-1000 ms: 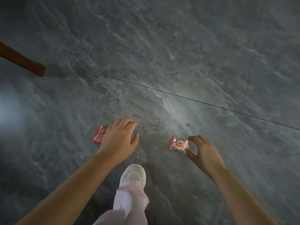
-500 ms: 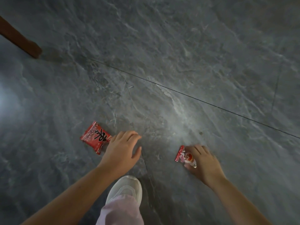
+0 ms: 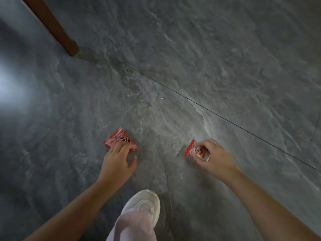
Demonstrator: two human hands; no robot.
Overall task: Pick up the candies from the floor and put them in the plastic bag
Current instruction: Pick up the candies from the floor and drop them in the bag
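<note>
Two wrapped candies are on the grey stone floor (image 3: 208, 58). A flat red candy packet (image 3: 118, 139) with black lettering lies left of centre, and the fingertips of my left hand (image 3: 118, 164) rest on its near edge, fingers spread. A small red-and-white candy (image 3: 195, 151) with a cartoon face sits to the right, pinched between the thumb and fingers of my right hand (image 3: 215, 159). Whether it is off the floor I cannot tell. No plastic bag is in view.
A brown wooden furniture leg (image 3: 57, 32) stands at the upper left. My white shoe (image 3: 144, 204) and pale trouser leg (image 3: 133, 226) are at the bottom centre between my arms. A thin tile joint (image 3: 225, 119) runs diagonally across the floor.
Both hands reached forward. My left fingertips have come onto the red packet. My right hand has closed around the small candy. The view has shifted closer to the floor.
</note>
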